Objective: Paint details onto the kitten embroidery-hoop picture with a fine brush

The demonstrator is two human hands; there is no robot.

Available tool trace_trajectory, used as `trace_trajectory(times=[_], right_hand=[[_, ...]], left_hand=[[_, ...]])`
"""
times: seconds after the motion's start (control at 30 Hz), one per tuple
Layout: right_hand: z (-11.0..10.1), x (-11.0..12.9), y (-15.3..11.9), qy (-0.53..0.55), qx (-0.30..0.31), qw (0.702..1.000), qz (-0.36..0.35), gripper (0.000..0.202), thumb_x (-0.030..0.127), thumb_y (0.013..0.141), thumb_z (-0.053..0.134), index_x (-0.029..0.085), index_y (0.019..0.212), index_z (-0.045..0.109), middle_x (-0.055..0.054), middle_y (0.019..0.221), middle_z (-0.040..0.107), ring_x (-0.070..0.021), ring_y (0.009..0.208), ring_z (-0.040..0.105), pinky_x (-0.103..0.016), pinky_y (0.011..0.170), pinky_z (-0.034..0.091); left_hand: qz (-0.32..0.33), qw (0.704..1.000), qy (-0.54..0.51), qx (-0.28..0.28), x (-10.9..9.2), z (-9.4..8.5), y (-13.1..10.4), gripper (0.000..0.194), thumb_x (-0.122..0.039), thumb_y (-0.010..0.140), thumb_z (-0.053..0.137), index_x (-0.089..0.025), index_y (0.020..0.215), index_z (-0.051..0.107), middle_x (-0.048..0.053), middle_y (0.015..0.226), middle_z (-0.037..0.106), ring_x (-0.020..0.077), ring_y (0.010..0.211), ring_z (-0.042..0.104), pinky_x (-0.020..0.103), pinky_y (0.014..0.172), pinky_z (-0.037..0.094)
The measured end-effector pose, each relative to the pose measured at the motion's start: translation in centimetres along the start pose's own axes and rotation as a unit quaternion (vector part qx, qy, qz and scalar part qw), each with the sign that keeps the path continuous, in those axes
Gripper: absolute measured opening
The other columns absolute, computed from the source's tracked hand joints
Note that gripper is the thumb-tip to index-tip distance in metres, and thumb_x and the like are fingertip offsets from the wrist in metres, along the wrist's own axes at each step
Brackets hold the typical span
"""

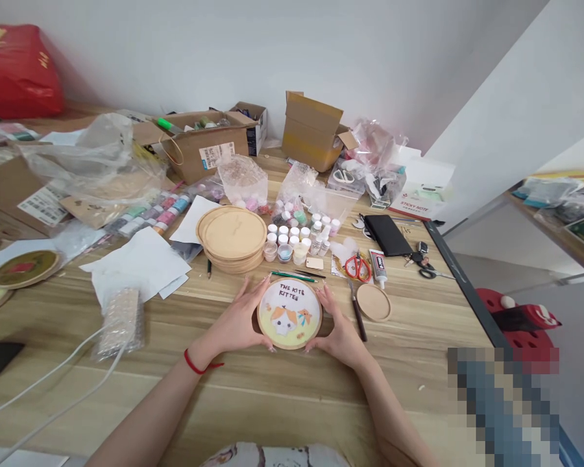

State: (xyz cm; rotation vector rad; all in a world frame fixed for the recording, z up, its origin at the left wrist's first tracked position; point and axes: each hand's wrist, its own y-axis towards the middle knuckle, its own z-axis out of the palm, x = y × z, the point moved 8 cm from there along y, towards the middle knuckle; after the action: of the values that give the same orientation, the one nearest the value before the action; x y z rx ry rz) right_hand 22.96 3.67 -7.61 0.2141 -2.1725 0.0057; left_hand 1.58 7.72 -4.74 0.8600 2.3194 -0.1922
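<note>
Between my two hands is a round wooden plaque (292, 301) with a painted kitten face, a small orange shape and the words "THE KITE KITTEN". My left hand (241, 318) curls around its left rim, fingertips at the top and thumb near the bottom. On the opposite rim, my right hand (338, 327) grips in the same way. The plaque's picture faces up toward me, low over the table or resting on it; which one I cannot tell. Just beyond its top edge lie a green pencil (293, 277) and a thin dark pen (310, 274).
A stack of round wooden discs (233, 233) stands behind my left hand, with small white-lidded jars (294, 233) beside it. At right lie a brown-handled tool (359, 318), a wooden ring (374, 303), red-handled scissors (358, 267) and a glue tube (378, 269). Cardboard boxes (311, 130) line the wall.
</note>
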Motion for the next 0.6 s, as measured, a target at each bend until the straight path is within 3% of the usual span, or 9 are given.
trace_trajectory(times=[0.13, 0.6], right_hand=[[0.39, -0.4, 0.09, -0.008, 0.023, 1.0, 0.003, 0.135, 0.04, 0.055, 0.091, 0.032, 0.157, 0.002, -0.015, 0.159, 0.03, -0.0348, 0.149, 0.016, -0.059, 0.117, 0.025], [0.39, -0.4, 0.01, -0.02, 0.024, 0.999, 0.008, 0.136, 0.039, 0.055, 0.091, 0.033, 0.156, 0.001, -0.012, 0.16, 0.028, -0.0344, 0.15, 0.012, -0.059, 0.118, 0.02]], left_hand=[[-0.002, 1.0, 0.02, 0.013, 0.25, 0.45, 0.03, 0.153, -0.056, 0.046, 0.09, -0.027, 0.155, -0.012, 0.016, 0.159, 0.028, 0.0355, 0.146, 0.027, 0.06, 0.121, 0.005], [0.01, 1.0, 0.023, -0.001, -0.18, 0.02, -0.06, 0.148, -0.057, 0.047, 0.09, -0.025, 0.156, -0.005, 0.017, 0.159, 0.027, 0.036, 0.145, 0.03, 0.058, 0.122, 0.006]])
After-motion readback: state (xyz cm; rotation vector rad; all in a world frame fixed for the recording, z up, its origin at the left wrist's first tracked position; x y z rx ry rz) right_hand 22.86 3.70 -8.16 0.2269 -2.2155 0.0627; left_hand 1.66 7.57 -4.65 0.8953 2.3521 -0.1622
